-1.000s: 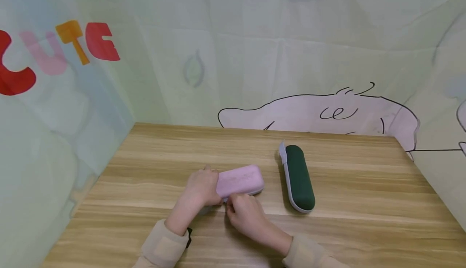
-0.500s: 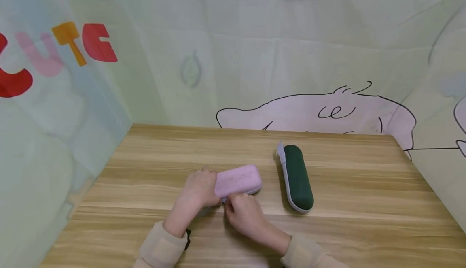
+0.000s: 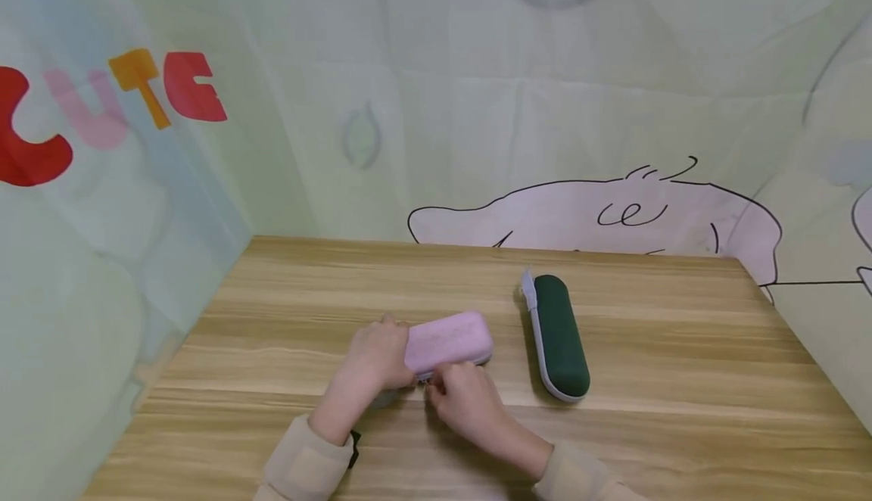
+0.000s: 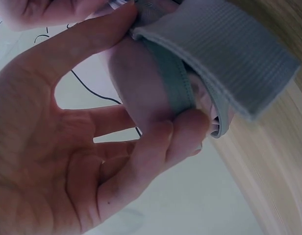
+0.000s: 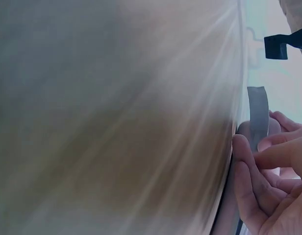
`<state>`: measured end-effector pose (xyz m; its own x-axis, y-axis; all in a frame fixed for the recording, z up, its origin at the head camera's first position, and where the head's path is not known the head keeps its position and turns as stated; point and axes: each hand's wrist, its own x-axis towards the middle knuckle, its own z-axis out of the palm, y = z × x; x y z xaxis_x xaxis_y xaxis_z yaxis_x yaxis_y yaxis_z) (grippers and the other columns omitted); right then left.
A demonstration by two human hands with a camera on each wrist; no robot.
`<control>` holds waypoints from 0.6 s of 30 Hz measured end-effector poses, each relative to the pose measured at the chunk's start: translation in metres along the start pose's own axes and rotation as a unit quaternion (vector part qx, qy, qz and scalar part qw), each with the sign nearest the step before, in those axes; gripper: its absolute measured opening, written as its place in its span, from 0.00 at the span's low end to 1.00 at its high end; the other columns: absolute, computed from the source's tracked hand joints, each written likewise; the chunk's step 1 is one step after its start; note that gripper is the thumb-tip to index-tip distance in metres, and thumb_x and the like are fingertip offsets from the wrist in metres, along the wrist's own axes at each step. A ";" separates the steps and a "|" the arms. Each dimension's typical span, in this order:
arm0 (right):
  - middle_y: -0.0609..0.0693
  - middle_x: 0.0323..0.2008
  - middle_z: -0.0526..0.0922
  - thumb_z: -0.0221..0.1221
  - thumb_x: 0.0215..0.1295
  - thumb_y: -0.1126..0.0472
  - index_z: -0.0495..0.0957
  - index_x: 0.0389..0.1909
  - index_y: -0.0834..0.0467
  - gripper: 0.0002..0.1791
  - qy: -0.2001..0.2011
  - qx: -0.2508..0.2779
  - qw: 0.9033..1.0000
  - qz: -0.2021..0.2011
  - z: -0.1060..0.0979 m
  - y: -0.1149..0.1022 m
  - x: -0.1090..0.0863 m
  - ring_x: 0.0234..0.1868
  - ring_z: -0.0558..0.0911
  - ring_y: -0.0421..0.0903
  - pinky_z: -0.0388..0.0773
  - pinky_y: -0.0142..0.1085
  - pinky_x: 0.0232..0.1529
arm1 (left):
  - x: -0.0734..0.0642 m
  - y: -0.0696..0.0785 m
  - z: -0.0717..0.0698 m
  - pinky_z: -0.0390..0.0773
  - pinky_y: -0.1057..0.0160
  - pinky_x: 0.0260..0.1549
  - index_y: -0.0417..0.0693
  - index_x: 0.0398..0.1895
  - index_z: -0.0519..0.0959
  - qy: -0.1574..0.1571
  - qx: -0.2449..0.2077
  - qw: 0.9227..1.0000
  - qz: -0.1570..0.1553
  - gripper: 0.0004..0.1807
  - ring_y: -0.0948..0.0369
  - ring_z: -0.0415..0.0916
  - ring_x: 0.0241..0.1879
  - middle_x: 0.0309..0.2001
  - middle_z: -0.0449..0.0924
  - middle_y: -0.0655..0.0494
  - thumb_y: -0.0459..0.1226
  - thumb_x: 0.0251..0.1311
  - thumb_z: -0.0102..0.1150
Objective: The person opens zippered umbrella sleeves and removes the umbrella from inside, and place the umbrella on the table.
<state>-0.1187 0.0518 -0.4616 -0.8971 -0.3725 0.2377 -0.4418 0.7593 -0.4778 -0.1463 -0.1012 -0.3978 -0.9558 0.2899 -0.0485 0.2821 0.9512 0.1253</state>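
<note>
Pink case (image 3: 451, 340) in the head view lies on the counter (image 3: 286, 289), its nine o'clock end gripped by the left hand (image 3: 376, 351); the right hand (image 3: 468, 401) pinches near six o'clock at the zip edge (image 3: 424, 374). Since half a second ago the right hand has crept toward three o'clock, suggesting progress along the zip. A green case (image 3: 562, 338) sits apart at three o'clock. The left wrist view reveals a grey strap (image 4: 234, 58) toward one o'clock, hidden from the head camera. The right wrist view shows bunched fingertips below that strap; their exact hold is hidden.
</note>
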 end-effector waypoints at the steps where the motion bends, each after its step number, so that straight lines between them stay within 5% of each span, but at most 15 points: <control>1: 0.39 0.14 0.74 0.63 0.53 0.63 0.78 0.18 0.52 0.08 -0.004 0.005 1.000 0.007 -0.001 0.001 0.000 0.15 0.65 0.30 0.63 0.24 0.17 | 0.000 0.000 0.000 0.79 0.52 0.29 0.35 0.42 0.78 0.000 0.000 1.000 0.000 0.34 0.51 0.77 0.31 0.32 0.75 0.44 0.46 0.31 0.77; 18: 0.41 0.18 0.78 0.64 0.54 0.63 0.79 0.22 0.52 0.05 0.028 0.040 0.997 0.055 -0.025 0.011 -0.004 0.21 0.70 0.32 0.65 0.27 0.23 | 0.003 -0.002 -0.002 0.79 0.52 0.35 0.37 0.48 0.78 -0.012 0.008 1.000 0.005 0.38 0.51 0.79 0.37 0.41 0.79 0.46 0.46 0.30 0.80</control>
<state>-0.1194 0.0747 -0.4469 -0.9393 -0.2578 0.2262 -0.3423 0.7475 -0.5694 -0.1499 -0.1026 -0.3964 -0.9510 0.3011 -0.0708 0.2925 0.9498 0.1108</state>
